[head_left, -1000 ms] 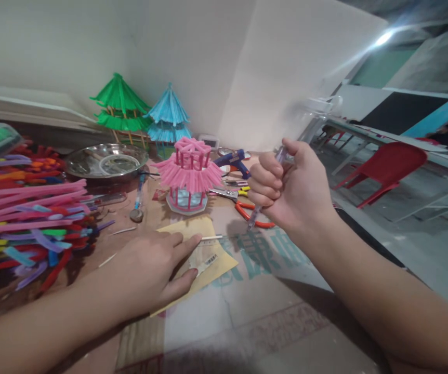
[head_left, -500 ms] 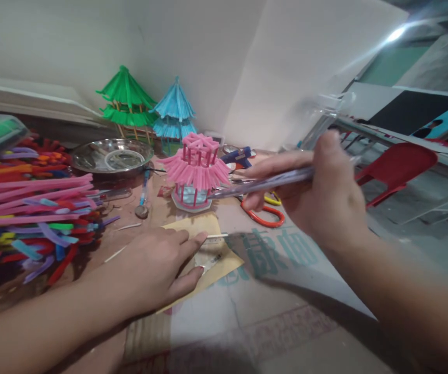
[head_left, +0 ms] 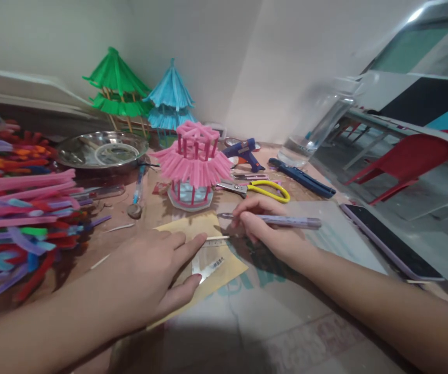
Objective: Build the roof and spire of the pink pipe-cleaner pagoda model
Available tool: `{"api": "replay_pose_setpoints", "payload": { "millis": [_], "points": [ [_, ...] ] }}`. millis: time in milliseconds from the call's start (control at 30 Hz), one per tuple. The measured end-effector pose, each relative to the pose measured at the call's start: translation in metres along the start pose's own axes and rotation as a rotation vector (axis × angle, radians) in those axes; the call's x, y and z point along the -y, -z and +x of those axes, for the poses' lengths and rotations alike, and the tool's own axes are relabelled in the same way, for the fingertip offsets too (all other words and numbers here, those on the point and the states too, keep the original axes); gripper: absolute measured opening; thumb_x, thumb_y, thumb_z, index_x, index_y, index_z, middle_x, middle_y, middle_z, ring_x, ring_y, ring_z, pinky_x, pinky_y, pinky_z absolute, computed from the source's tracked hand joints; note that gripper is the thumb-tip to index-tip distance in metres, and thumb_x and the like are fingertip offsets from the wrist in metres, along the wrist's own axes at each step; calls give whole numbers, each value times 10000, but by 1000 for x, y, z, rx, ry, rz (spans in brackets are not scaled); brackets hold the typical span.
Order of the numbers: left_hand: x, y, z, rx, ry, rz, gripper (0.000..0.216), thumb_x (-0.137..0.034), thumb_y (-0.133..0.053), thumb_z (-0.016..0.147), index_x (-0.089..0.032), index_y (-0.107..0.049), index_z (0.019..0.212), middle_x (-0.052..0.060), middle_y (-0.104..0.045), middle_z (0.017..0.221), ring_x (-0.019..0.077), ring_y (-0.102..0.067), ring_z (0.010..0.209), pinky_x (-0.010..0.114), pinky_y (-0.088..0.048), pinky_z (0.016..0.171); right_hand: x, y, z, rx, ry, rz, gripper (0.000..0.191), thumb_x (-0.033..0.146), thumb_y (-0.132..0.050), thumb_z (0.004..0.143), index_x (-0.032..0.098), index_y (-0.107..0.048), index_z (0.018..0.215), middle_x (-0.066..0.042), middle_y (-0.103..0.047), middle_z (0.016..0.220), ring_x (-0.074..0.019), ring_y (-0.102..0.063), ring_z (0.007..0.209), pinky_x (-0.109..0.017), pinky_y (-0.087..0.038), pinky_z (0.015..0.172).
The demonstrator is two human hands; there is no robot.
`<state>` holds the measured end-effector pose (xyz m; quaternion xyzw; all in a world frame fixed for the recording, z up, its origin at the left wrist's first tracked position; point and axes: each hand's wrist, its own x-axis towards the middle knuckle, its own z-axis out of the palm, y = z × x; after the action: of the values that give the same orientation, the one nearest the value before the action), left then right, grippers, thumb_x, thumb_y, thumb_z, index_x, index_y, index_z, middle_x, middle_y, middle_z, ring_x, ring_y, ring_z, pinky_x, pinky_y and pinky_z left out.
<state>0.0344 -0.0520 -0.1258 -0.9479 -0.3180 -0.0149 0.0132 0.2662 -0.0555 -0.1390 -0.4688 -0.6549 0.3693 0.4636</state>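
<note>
My left hand [head_left: 149, 267] lies flat with thumb and index finger apart, pressing a thin wooden stick [head_left: 218, 238] against a yellow sheet of paper [head_left: 229, 267]. A clear piece with ruler-like markings [head_left: 210, 270] lies on the paper beside my thumb. In the fingers of my right hand [head_left: 271, 236] is a purple pen [head_left: 296, 222], its tip pointing left, just above the stick's right end. Behind the paper stands a small pink pavilion model [head_left: 195, 169] made of fuzzy stems, on a pale base.
Colourful pipe cleaners [head_left: 33, 208] pile up at left, near a metal dish [head_left: 101, 148]. Green [head_left: 118, 85] and blue [head_left: 173, 96] pavilion models stand behind. Yellow-handled scissors [head_left: 268, 189], a glue gun [head_left: 243, 151], blue-handled pliers [head_left: 305, 179], a clear bottle [head_left: 305, 145] and a phone [head_left: 390, 241] lie rightward.
My right hand has come down and left with the pen, from raised above the table to beside the stick's end. My left hand stays on the paper.
</note>
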Motion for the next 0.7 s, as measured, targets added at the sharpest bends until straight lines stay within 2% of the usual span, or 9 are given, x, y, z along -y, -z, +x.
{"api": "replay_pose_setpoints", "payload": {
  "millis": [67,233,367,500,700],
  "points": [
    [1,-2,1,1,1,0,486,-376,-433,898,-172,-577,1316,99,-717,915,281,-669,809,410,-508,690,-1,0,1,-27,-4,-59,179,340,-642,781,219,-524,723,18,-577,633,-117,-498,531,-246,-372,483],
    [0,-2,4,40,16,-15,512,-383,-428,887,-176,-566,1334,117,-728,964,299,-678,852,422,-517,719,-6,2,0,-24,18,-126,246,303,-580,810,232,-411,646,52,-463,539,-103,-433,474,-236,-324,444],
    [0,-2,6,67,68,-32,510,-398,-458,861,-219,-576,1324,110,-730,1010,317,-676,892,431,-516,730,-8,2,0,-8,27,-141,237,275,-550,813,240,-386,645,62,-419,521,-102,-405,452,-237,-299,425],
    [1,-5,5,21,69,-82,499,-429,-459,863,-240,-585,1306,96,-723,988,305,-671,880,413,-513,718,-7,2,1,6,60,-155,239,253,-561,799,236,-388,634,63,-406,521,-97,-394,456,-234,-299,430],
    [2,-7,3,27,64,-14,484,-432,-452,878,-259,-575,1314,100,-725,1027,324,-674,889,449,-508,718,-5,3,1,11,84,-190,248,235,-567,794,232,-386,624,62,-409,526,-94,-399,466,-234,-304,446]
  ]
}}
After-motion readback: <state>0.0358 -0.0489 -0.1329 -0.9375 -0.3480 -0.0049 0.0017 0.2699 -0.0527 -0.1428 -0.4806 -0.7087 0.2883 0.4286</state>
